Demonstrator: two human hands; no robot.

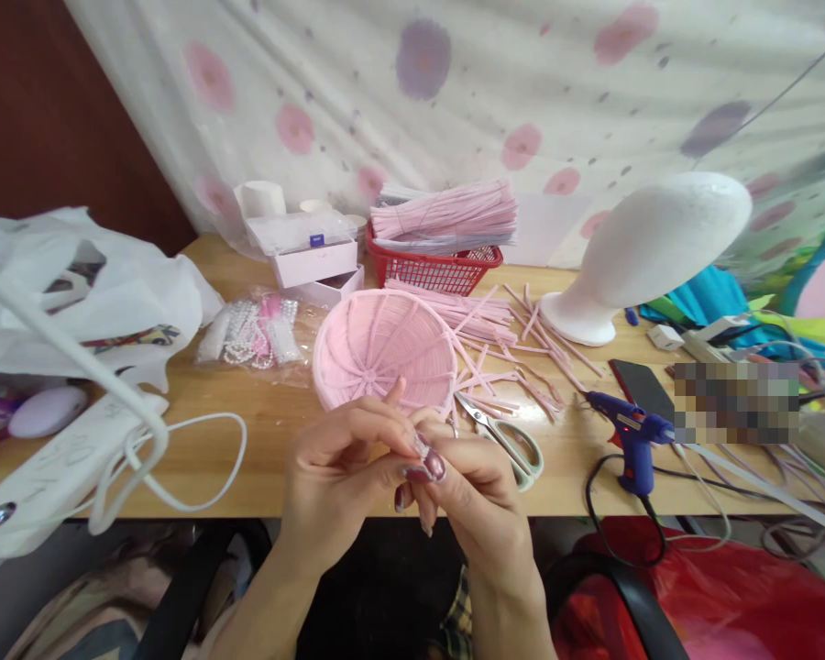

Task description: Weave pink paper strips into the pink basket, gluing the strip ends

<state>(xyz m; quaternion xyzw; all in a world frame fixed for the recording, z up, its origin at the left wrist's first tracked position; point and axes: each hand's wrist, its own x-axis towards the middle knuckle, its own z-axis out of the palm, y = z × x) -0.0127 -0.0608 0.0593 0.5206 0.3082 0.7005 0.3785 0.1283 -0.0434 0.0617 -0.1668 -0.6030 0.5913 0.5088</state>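
Note:
My left hand (347, 458) and my right hand (478, 477) meet in front of the table's near edge, thumbs and fingertips pinched together. Between the tips shows a small whitish bit, too small to name. Just behind my hands a pink bowl-shaped piece (385, 339) with raised ribs sits on the table, its open side facing me. Scissors (512, 440) with pale handles lie beside my right hand, partly covered by it. Pink fuzzy strips (481, 316) lie in a pile and loose behind the scissors.
A blue glue gun (629, 431) with a cord stands on the right, near a white foam head form (653, 247). Behind are a red basket (433, 270) of strip bundles and white boxes (316, 261). Bagged beads (261, 330) and a white lamp (55, 467) are left.

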